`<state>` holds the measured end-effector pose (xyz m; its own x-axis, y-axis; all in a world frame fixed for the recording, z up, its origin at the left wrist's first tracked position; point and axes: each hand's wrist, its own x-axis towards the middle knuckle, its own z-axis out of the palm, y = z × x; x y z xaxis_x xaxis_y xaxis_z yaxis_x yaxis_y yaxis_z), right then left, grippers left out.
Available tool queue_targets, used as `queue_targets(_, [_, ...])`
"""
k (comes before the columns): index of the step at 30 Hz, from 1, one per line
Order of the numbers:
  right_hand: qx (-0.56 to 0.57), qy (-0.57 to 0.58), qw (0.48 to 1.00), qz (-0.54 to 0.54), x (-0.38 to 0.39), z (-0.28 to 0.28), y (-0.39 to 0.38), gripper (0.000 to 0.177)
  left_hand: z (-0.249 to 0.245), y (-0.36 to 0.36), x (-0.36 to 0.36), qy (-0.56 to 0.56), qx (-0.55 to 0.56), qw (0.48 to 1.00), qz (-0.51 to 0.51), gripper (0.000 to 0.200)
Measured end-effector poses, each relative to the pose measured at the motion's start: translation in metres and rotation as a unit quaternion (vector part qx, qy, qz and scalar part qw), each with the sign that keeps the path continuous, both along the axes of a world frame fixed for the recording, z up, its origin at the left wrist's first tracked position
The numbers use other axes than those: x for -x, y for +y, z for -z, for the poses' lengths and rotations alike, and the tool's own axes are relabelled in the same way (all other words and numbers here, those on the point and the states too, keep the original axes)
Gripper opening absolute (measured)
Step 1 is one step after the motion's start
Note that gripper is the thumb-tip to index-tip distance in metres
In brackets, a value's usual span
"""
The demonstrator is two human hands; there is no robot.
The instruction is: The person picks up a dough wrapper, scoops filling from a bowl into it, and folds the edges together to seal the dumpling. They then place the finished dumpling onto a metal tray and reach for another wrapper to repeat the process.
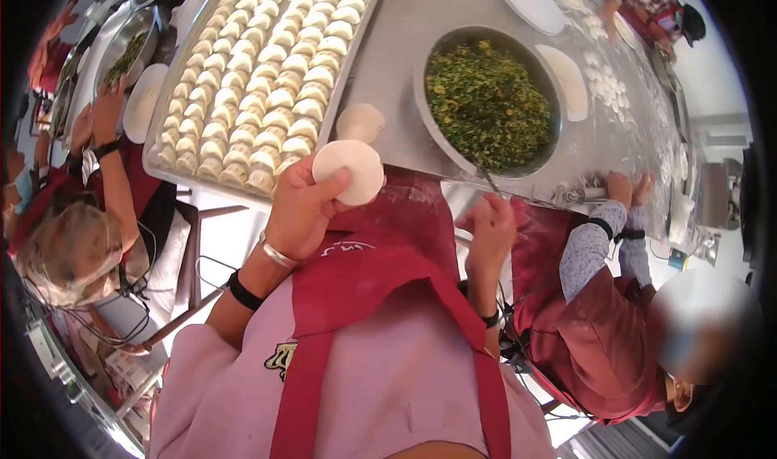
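My left hand [301,204] is closed around a round dumpling wrapper [350,174], its thumb pressed flat on the dough. Just beyond it, more round wrappers [361,122] lie at the table edge beside the tray. My right hand [490,226] is curled around a thin dark utensil [487,177], whose far end reaches over the near rim of a metal bowl [421,95]. Chopped green filling with yellow bits [486,103] fills that bowl. Left of the bowl, a large metal tray [218,185] carries rows of folded dumplings [271,78].
At right, a co-worker's hands [630,189] work at the floured table [388,46]. Another person's hands [104,112] are near a second filling bowl [129,50] at left. White plates [532,6] and small dough pieces [605,82] lie at the far right.
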<state>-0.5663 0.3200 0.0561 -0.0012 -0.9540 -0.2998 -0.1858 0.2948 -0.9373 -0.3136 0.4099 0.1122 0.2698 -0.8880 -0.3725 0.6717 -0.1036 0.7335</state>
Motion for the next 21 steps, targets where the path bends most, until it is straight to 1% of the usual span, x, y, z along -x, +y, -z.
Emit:
queue_targets(1, [0.041, 0.034, 0.998, 0.04, 0.009, 0.001, 0.0, 0.044, 0.001, -0.002, 0.004, 0.002, -0.007, 1.0, 0.005, 0.032])
queue_targets(3, [0.206, 0.079, 0.974, 0.057, 0.012, -0.01, 0.0, 0.048, 0.003, -0.01, 0.009, 0.007, -0.011, 0.999, 0.03, 0.031])
queue_targets(6, [0.326, 0.196, 0.924, -0.037, 0.005, -0.033, -0.014, 0.05, 0.002, -0.023, 0.019, -0.001, -0.014, 0.998, 0.056, 0.031])
queue_targets(7, [0.349, 0.195, 0.915, -0.057, 0.001, -0.036, -0.022, 0.037, 0.003, -0.026, 0.022, -0.006, -0.015, 0.998, 0.056, 0.031])
queue_targets(9, [0.362, 0.165, 0.91, -0.118, -0.001, -0.036, -0.036, 0.025, 0.001, -0.031, 0.027, -0.009, -0.016, 0.998, 0.065, 0.032])
queue_targets(10, [0.384, 0.172, 0.9, -0.118, -0.006, -0.041, -0.042, 0.016, -0.001, -0.034, 0.028, -0.009, -0.015, 0.997, 0.074, 0.032])
queue_targets(13, [0.354, 0.189, 0.905, -0.138, -0.014, -0.051, -0.055, 0.013, -0.007, -0.041, 0.029, -0.003, -0.005, 0.995, 0.103, 0.034])
queue_targets(14, [0.355, 0.186, 0.905, -0.141, -0.016, -0.051, -0.062, 0.01, -0.007, -0.044, 0.03, 0.003, 0.002, 0.994, 0.111, 0.035])
queue_targets(17, [0.385, 0.193, 0.891, -0.145, -0.008, -0.039, -0.076, 0.011, -0.009, -0.05, 0.035, 0.027, 0.018, 0.992, 0.123, 0.036])
queue_targets(18, [0.379, 0.204, 0.894, -0.126, -0.004, -0.04, -0.078, 0.011, -0.01, -0.052, 0.035, 0.032, 0.02, 0.992, 0.121, 0.037])
queue_targets(19, [0.335, 0.211, 0.913, -0.099, 0.002, -0.04, -0.078, 0.011, -0.009, -0.053, 0.034, 0.037, 0.025, 0.992, 0.121, 0.037])
queue_targets(20, [0.302, 0.139, 0.942, -0.047, 0.005, -0.043, -0.075, 0.01, -0.007, -0.055, 0.033, 0.043, 0.031, 0.992, 0.118, 0.037])
queue_targets(21, [0.259, 0.091, 0.962, -0.003, 0.007, -0.054, -0.073, 0.011, -0.006, -0.055, 0.031, 0.048, 0.034, 0.992, 0.115, 0.037])
